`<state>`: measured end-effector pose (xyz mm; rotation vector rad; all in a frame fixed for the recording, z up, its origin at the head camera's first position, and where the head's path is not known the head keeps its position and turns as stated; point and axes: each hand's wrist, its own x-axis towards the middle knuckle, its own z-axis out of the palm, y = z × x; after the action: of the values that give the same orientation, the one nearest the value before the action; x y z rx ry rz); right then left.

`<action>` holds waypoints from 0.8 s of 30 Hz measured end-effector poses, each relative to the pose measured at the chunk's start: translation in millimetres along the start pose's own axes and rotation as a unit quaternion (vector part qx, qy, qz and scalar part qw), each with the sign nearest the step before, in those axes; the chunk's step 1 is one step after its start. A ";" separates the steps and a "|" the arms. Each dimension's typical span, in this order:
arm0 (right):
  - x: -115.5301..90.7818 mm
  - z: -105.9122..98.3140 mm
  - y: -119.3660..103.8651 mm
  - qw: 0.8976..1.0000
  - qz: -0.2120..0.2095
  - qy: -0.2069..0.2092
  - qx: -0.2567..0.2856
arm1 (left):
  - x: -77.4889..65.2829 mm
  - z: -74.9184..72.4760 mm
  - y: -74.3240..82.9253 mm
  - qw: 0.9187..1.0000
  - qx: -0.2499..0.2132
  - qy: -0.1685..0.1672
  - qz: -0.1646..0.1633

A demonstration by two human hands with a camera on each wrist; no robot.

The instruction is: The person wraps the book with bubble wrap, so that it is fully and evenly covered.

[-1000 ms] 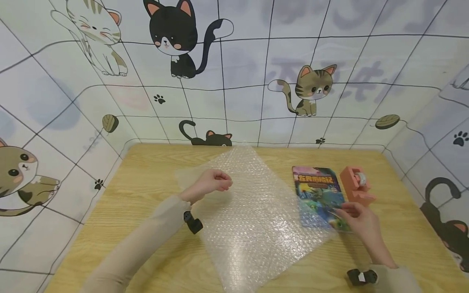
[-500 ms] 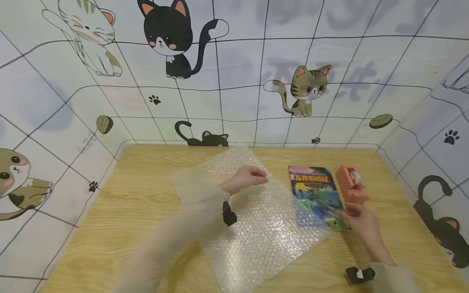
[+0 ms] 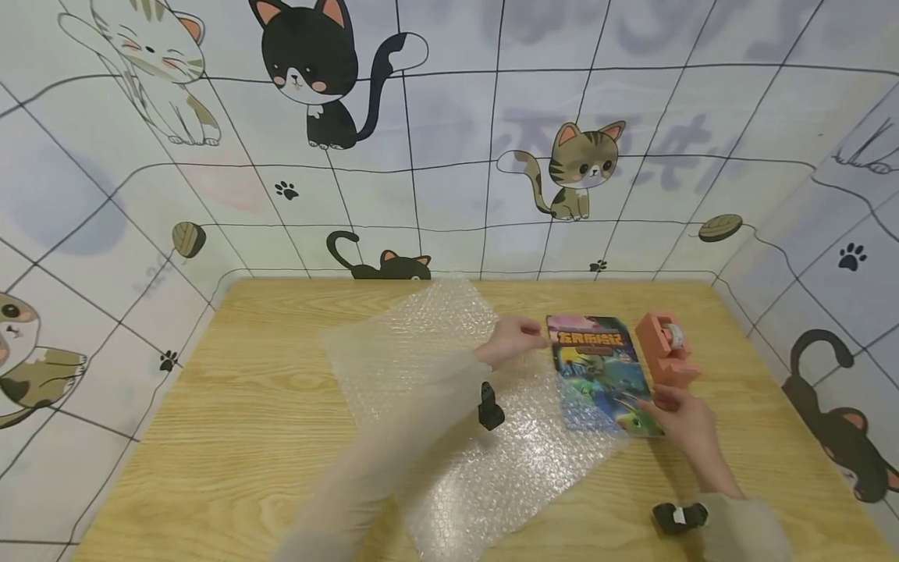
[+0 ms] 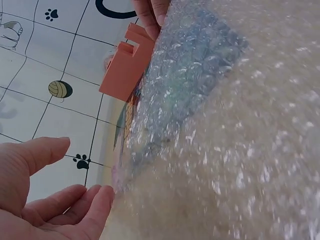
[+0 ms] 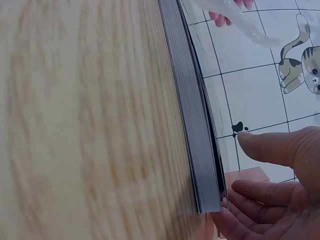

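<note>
A colourful paperback book lies on the wooden table, its lower left covered by a corner of clear bubble wrap. My right hand is at the book's lower right corner. In the right wrist view its fingertips touch the corner beside the page edges, with the thumb raised apart. Over the wrap's right edge, next to the book's upper left side, is my left hand. In the left wrist view its thumb and fingers are spread apart, with nothing between them.
A pink tape dispenser with a roll of clear tape stands just right of the book. Behind the table rises a cat-patterned wall cloth. A black camera is strapped at the right wrist.
My left hand has swept rightward across the bubble wrap to beside the book. The right hand has stayed at the book's lower right corner.
</note>
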<state>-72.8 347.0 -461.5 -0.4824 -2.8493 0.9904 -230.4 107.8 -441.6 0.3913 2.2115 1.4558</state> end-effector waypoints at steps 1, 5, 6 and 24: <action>0.4 0.5 0.1 1.000 -0.002 0.001 -0.001 | 1.6 3.2 1.1 1.000 0.000 0.006 -0.004; 1.7 2.2 0.4 1.000 0.006 0.000 -0.002 | 7.6 14.7 3.2 1.000 0.005 0.024 -0.017; 2.6 2.3 0.4 1.000 0.012 -0.004 -0.001 | 9.2 17.4 2.9 0.999 0.008 0.027 -0.019; 8.0 7.9 -6.3 0.998 0.054 -0.027 0.018 | 22.9 45.0 7.1 0.993 -0.053 0.057 -0.088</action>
<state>-83.5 340.2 -464.0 -0.6202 -2.8739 1.0882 -226.6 156.8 -455.2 0.0764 2.1823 1.5249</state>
